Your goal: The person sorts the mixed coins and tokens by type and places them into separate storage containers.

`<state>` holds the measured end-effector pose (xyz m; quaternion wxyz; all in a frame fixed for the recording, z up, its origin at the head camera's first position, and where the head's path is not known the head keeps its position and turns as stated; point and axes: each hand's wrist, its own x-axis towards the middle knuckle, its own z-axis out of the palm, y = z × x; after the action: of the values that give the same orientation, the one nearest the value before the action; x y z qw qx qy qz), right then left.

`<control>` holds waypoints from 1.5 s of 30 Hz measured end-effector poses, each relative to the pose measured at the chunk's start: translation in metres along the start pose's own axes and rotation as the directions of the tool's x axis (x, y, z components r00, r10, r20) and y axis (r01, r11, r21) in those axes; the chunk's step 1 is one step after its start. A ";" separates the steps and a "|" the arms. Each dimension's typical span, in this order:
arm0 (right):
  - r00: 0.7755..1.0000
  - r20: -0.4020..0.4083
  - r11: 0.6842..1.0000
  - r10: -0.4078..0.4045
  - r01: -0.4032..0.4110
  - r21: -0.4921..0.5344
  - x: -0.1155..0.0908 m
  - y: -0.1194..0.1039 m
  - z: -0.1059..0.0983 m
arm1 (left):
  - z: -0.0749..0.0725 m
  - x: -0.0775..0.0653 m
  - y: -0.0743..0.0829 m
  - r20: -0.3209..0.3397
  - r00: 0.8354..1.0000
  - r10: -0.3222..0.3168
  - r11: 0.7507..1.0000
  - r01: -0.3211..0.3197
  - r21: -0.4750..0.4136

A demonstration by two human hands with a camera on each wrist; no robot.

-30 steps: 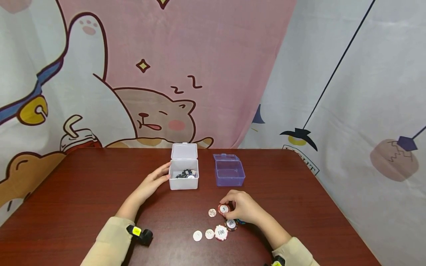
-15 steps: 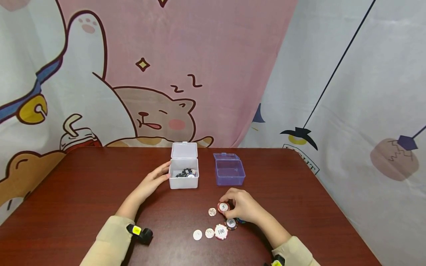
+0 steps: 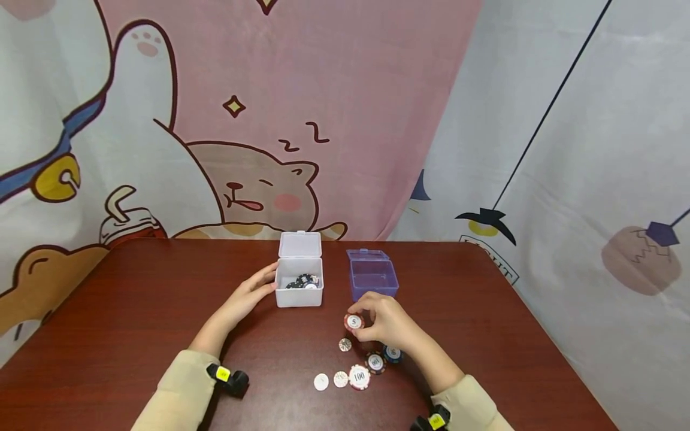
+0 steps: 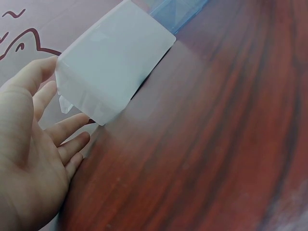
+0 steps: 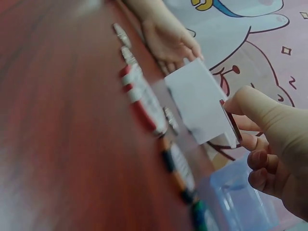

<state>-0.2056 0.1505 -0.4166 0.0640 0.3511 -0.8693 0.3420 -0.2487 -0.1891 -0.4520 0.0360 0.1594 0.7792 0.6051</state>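
My right hand (image 3: 385,320) pinches a red poker chip (image 3: 353,322) marked 5 between thumb and fingers. In the right wrist view the chip (image 5: 232,121) shows edge-on, off the tabletop. My left hand (image 3: 249,299) rests its fingertips against the left side of a white plastic box (image 3: 299,298), whose lid stands up at the back. Black-and-white chips (image 3: 304,281) lie inside that box. Seen from the left wrist, the thumb and fingers (image 4: 72,127) are loosely extended at the box's end wall.
Right of the white box stands a clear blue box (image 3: 374,280), lid up. On the table lie a red-and-white 100 chip (image 3: 359,377), a dark chip (image 3: 375,362), a blue chip (image 3: 392,354) and several coins, one coin (image 3: 345,345) nearest the right hand.
The right hand has lifted the red chip from beside the coin and carried it up and left, toward the boxes. The blue chip shows more fully. The left hand stays at the white box.
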 end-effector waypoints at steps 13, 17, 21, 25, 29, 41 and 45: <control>0.996 -0.058 0.998 -0.070 0.070 -0.001 0.044 -0.015 -0.004 | 0.003 0.000 -0.002 -0.001 1.000 -0.003 1.000 0.003 0.006; 0.994 -0.073 0.996 -0.085 0.083 -0.019 0.056 -0.018 -0.004 | 0.002 0.000 -0.001 0.002 1.000 0.008 1.000 -0.008 0.003; 0.993 -0.084 0.997 -0.077 0.074 -0.034 0.068 -0.017 0.000 | 0.002 -0.001 0.000 0.005 1.000 0.011 1.000 -0.011 0.005; 0.993 -0.095 0.995 -0.073 0.067 -0.071 0.080 -0.016 0.005 | 0.002 -0.001 -0.001 0.005 1.000 0.014 1.000 -0.014 -0.009; 0.992 -0.101 0.993 -0.074 0.064 -0.100 0.091 -0.016 0.010 | 0.001 -0.001 -0.001 0.000 1.000 0.018 1.000 -0.018 -0.012; 0.990 -0.134 0.997 -0.033 0.023 -0.076 0.116 -0.007 0.029 | 0.001 0.000 -0.002 0.001 0.998 0.069 0.997 -0.069 -0.030; 0.990 -0.138 0.997 0.002 -0.012 -0.072 0.121 -0.007 0.036 | 0.001 0.000 -0.001 -0.001 0.998 0.066 0.997 -0.066 -0.026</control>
<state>-0.2868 0.0552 -0.3973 0.1355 0.3212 -0.8758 0.3339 -0.2489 -0.1887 -0.4532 0.0179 0.1846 0.7656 0.6160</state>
